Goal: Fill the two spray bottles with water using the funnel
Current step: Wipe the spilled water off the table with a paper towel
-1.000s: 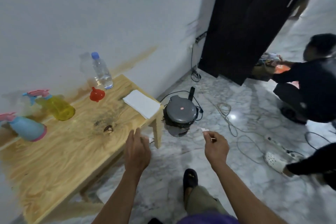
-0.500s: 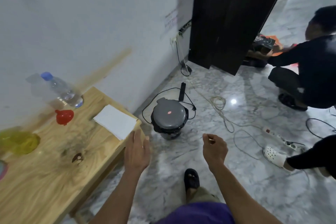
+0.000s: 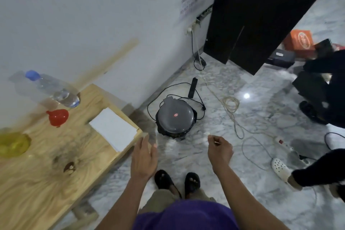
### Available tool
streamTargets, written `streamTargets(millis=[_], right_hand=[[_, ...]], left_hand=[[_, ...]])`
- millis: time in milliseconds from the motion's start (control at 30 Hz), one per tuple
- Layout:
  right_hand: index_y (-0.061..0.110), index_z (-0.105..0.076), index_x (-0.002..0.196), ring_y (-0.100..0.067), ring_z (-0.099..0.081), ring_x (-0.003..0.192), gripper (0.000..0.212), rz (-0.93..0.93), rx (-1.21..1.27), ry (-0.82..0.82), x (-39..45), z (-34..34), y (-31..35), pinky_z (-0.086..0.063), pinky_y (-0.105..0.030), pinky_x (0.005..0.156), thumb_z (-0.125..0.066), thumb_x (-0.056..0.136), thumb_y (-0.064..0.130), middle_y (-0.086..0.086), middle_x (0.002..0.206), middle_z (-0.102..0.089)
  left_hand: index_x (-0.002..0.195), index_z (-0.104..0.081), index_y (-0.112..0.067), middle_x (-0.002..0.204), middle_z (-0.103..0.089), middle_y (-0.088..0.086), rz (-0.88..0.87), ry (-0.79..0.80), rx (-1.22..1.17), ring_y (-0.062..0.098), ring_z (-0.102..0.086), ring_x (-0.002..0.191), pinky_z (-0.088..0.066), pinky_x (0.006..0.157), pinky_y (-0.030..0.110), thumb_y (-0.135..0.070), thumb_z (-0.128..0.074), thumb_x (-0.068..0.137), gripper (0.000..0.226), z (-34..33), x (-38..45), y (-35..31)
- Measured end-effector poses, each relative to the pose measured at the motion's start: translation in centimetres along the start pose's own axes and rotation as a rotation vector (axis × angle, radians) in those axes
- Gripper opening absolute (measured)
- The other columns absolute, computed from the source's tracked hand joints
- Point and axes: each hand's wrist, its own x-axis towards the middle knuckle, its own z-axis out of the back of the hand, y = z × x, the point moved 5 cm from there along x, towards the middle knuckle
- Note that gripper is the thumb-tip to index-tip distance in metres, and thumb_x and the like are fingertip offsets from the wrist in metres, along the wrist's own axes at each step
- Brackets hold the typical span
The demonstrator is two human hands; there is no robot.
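A wooden table [image 3: 37, 183] stands at the left. On it are a clear water bottle [image 3: 56, 90] with a blue cap, a red funnel [image 3: 58, 117] lying beside it, and a yellow spray bottle [image 3: 13, 144] cut off by the left edge. The second spray bottle is out of view. My left hand [image 3: 143, 157] hovers with straight fingers just off the table's near corner and holds nothing. My right hand [image 3: 220, 150] is over the floor, fingers curled, pinching a small white scrap that I cannot identify.
A white sheet [image 3: 113, 130] lies on the table corner. On the marble floor sit a round black appliance [image 3: 175, 119], loose cables and a power strip [image 3: 283, 144]. A dark cabinet [image 3: 261, 15] stands behind. A crouching person [image 3: 324, 89] and another's white shoe [image 3: 280, 168] are at the right.
The view has swung right and down, so the blue spray bottle has left the frame and the yellow one is cut off. Both hands stay held out in front.
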Motion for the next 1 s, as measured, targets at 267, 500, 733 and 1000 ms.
streamTargets(millis=[267, 500, 733, 1000], right_hand=[[0.016, -0.076, 0.084, -0.016, -0.068, 0.084, 0.014, -0.005, -0.001, -0.008, 0.0, -3.2, 1.1, -0.056, -0.033, 0.085, -0.071, 0.091, 0.028, 0.003, 0.083, -0.073], [0.017, -0.074, 0.080, -0.015, -0.068, 0.078, 0.012, 0.004, -0.030, -0.014, 0.7, -4.6, 2.5, -0.057, -0.035, 0.080, -0.072, 0.090, 0.023, 0.003, 0.079, -0.072], [0.022, -0.073, 0.077, -0.017, -0.067, 0.077, 0.013, 0.036, -0.032, 0.020, 3.4, -6.7, 4.4, -0.054, -0.033, 0.077, -0.071, 0.091, 0.023, 0.002, 0.078, -0.071], [0.017, -0.077, 0.088, -0.018, -0.065, 0.085, 0.007, 0.052, -0.108, 0.096, 8.6, -9.7, 6.5, -0.048, -0.029, 0.076, -0.073, 0.089, 0.022, 0.000, 0.086, -0.072]], left_hand=[[0.148, -0.042, -0.005, 0.153, -0.041, 0.017, -0.011, 0.038, -0.019, 0.035, -0.039, 0.140, -0.035, 0.114, 0.049, -0.031, -0.045, 0.103, 0.051, 0.2, 3.3, 1.3], [0.147, -0.043, -0.010, 0.151, -0.042, 0.015, -0.002, 0.063, -0.088, 0.031, -0.040, 0.139, -0.039, 0.112, 0.048, -0.032, -0.046, 0.102, 0.050, -0.3, 5.9, 0.9], [0.144, -0.048, -0.011, 0.147, -0.048, 0.013, 0.016, 0.051, -0.055, 0.030, -0.044, 0.135, -0.039, 0.112, 0.046, -0.035, -0.047, 0.102, 0.048, 0.2, 9.1, -0.2], [0.144, -0.048, -0.009, 0.147, -0.048, 0.014, 0.051, 0.070, -0.019, 0.030, -0.044, 0.136, -0.037, 0.111, 0.040, -0.030, -0.048, 0.102, 0.046, 0.3, 14.5, -2.6]])
